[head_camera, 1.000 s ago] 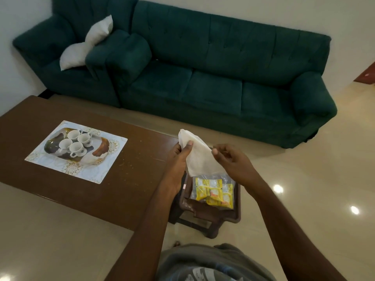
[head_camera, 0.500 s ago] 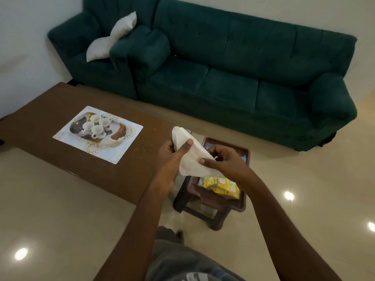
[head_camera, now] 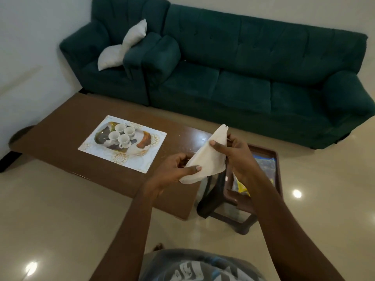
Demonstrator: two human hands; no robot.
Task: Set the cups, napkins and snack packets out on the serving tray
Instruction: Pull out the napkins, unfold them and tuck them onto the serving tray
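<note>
- Step in hand: napkin (head_camera: 207, 157) held above the tabletop's (head_camera: 60, 126) near right corner, short of the serving tray (head_camera: 154, 136); left hand (head_camera: 172, 169) and right hand (head_camera: 233, 151) each pinch it.
- 4 cups (head_camera: 121, 134) stand on the tray.
- Next move: carry the napkin left to the tray's bare right part.
- Snack packets (head_camera: 241, 185) lie on the stool (head_camera: 278, 159), right of the tray, clear of the route.

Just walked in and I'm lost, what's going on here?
A person holds a white napkin in both hands, left hand at its lower end, right hand higher up. Four white cups already sit on the serving tray on the brown table. Yellow snack packets lie on the small stool.
</note>
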